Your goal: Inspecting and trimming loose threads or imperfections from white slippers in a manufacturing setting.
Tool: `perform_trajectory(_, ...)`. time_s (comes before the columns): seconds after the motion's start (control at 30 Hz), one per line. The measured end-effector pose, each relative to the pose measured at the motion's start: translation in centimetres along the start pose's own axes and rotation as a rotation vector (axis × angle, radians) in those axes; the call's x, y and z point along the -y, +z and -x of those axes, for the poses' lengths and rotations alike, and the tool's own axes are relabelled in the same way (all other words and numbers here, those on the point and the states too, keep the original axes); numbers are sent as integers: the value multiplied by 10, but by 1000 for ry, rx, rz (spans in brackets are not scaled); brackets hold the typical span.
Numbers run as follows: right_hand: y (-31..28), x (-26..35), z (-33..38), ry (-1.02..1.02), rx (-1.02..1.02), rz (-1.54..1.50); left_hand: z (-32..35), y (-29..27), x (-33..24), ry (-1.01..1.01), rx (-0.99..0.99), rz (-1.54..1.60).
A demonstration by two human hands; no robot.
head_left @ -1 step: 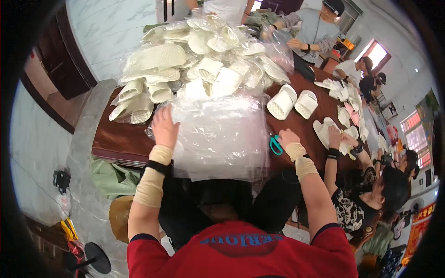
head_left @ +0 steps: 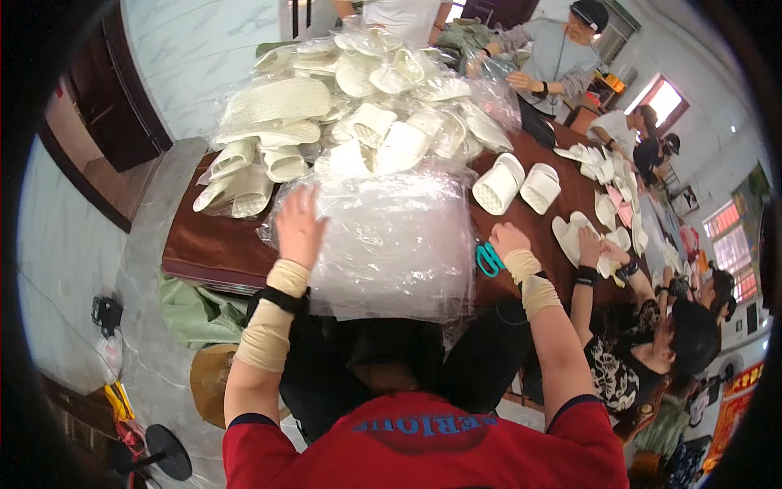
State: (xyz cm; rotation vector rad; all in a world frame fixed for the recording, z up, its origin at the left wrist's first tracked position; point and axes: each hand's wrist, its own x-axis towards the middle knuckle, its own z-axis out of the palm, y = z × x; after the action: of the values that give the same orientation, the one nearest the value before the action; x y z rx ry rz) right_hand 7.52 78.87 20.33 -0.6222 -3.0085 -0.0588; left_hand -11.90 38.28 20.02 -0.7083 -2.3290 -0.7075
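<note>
A stack of clear plastic bags (head_left: 391, 253) lies flat in front of me on the brown table (head_left: 213, 243). My left hand (head_left: 299, 228) is open over the stack's left edge, fingers spread, holding nothing. Right of the stack, my right hand (head_left: 509, 240) stays low at the table with its fingers curled under; what they hold, if anything, is hidden. Teal-handled scissors (head_left: 489, 260) lie against its left side, their blades not visible. Beyond that hand a pair of white slippers (head_left: 498, 184) stands unwrapped, side by side.
A high heap of bagged white slippers (head_left: 371, 98) covers the far side. More loose slippers (head_left: 603, 167) lie along the right side. A co-worker's hands (head_left: 590, 244) handle slippers close to my right arm. Another person (head_left: 562, 53) works at the far right.
My left hand has shifted slightly to the right over the bag stack, its fingers still spread. My right hand stays beside the scissors.
</note>
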Motion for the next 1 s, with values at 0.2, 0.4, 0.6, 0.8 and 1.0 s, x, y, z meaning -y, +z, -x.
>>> perform_trajectory(0.2, -71, 48, -117, -394, -193, -146, 27, 34, -25, 134, 644, -116)
perform_trajectory(0.4, -91, 120, -225, -384, -33, -443, 27, 50, -17, 86, 702, -133)
perform_trajectory(0.6, -23, 169, -281, -217, -20, -492, 24, 57, -23, 39, 792, -108)
perform_trajectory(0.8, -102, 150, -269, -335, -171, -718, 11, 59, -15, 50, 799, -124)
perform_trajectory(1.0, -159, 115, -124, -251, -266, -1016, 19, 71, -16, -22, 748, -154)
